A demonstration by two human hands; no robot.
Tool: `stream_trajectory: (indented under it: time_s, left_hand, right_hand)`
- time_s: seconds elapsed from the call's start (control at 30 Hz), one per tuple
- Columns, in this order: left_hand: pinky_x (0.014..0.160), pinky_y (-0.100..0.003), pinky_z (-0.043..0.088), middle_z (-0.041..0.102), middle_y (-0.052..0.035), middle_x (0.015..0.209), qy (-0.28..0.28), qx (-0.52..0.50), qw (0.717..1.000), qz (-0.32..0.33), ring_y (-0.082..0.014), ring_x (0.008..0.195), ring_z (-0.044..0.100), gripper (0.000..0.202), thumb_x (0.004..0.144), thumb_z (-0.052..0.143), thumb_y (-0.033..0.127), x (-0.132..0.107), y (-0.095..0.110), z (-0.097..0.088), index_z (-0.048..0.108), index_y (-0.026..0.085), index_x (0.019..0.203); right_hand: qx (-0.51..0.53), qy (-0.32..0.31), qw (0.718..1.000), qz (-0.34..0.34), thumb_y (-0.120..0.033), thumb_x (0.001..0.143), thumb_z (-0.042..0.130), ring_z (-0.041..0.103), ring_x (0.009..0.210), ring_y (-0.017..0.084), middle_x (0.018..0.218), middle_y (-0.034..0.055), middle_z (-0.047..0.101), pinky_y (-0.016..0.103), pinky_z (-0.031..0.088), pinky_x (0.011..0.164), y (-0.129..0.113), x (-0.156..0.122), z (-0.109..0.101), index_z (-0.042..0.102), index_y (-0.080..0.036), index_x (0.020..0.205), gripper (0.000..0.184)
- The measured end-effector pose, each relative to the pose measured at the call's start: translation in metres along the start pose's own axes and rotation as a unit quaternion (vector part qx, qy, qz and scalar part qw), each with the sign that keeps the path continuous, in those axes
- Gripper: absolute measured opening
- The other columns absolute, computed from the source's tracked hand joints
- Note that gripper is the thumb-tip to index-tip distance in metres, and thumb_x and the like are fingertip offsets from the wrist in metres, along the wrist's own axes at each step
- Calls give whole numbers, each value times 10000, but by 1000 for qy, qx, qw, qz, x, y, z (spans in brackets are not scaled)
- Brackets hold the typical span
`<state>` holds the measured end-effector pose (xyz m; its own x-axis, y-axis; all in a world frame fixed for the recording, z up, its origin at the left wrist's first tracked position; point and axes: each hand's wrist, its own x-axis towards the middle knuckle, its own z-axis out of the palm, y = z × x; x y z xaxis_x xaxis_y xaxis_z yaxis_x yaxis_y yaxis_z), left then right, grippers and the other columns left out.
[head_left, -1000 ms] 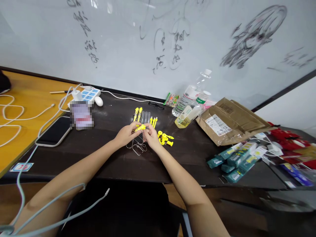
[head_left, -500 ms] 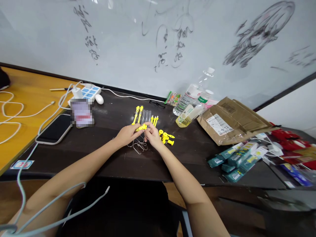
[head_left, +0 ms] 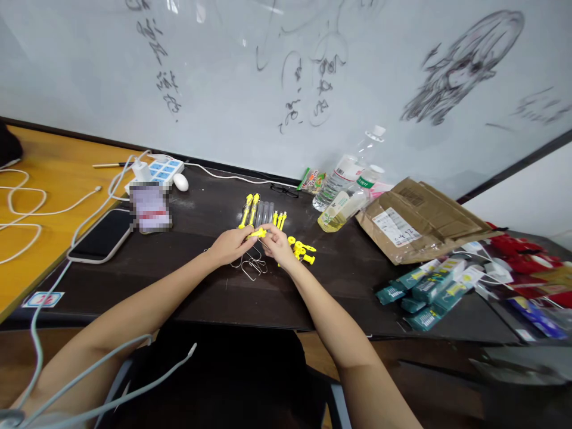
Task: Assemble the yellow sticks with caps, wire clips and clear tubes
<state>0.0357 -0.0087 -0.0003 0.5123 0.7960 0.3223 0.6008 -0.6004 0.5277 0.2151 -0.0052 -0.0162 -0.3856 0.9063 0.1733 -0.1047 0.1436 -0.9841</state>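
Note:
My left hand point(head_left: 231, 244) and my right hand point(head_left: 277, 243) meet over the dark table point(head_left: 214, 286), fingers pinched together on a small yellow plastic piece point(head_left: 258, 233) held between them. Thin metal wire loops point(head_left: 251, 266) lie on the table just under the hands. Behind the hands lies a row of yellow-capped clear tubes point(head_left: 261, 212). A small heap of loose yellow parts point(head_left: 302, 250) sits just right of my right hand.
A phone point(head_left: 102, 236), a blurred card point(head_left: 150, 207), a power strip point(head_left: 157, 170) and white cables point(head_left: 27, 202) are at the left. Plastic bottles point(head_left: 346, 190), a cardboard package point(head_left: 420, 217), green packets point(head_left: 422, 286) and red packets point(head_left: 522, 253) lie right. A whiteboard wall point(head_left: 286, 83) stands behind.
Both hands stay closed together on the yellow piece, shifting slightly; the view wobbled a little. Nothing else moved.

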Motion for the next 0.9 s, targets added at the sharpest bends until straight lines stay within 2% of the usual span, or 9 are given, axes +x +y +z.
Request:
stream_trajectory:
  time_s: [0.1, 0.3, 0.47, 0.7, 0.9]
  left_hand:
    - [607, -264, 351, 574, -22, 704, 1, -6, 1000, 0, -175, 660, 553, 359, 952, 301, 443, 0, -1, 1, 545, 179, 948]
    - [596, -256, 344, 582, -22, 721, 38, 5, 999, -16, -172, 662, 558, 355, 959, 285, 441, -2, 6, 5, 525, 186, 904]
    - [596, -255, 339, 589, -31, 731, 31, 21, 999, -17, -178, 668, 559, 358, 959, 282, 445, -2, 7, 6, 526, 186, 924]
    - [584, -247, 323, 544, -7, 667, -4, 8, 1000, 4, -155, 612, 519, 361, 936, 344, 471, 1, -1, 2, 559, 189, 871]
    - [540, -249, 279, 521, 5, 625, -25, 13, 999, 15, -138, 554, 479, 346, 912, 417, 490, 2, -6, 1, 539, 196, 776]
  right_hand:
    - [-3, 7, 1000, 2, -444, 763, 631, 225, 387, 33, 510, -120, 271, 141, 196, 343, -2, 0, 2, 511, -221, 971, 328]
    - [18, 38, 999, 1, -453, 774, 602, 239, 372, 33, 511, -126, 260, 132, 188, 337, -5, -1, 8, 457, -237, 949, 314]
    - [7, 19, 1000, 0, -441, 784, 590, 260, 357, 35, 505, -130, 278, 131, 201, 331, -5, -1, 5, 437, -239, 922, 289]
    - [-76, -22, 997, -6, -353, 820, 569, 240, 339, 32, 490, -119, 290, 148, 234, 301, -5, 0, -10, 503, -207, 920, 189]
    - [-123, -50, 991, 12, -307, 841, 531, 303, 295, 27, 516, -108, 358, 153, 269, 272, -15, -4, -15, 510, -195, 907, 132]
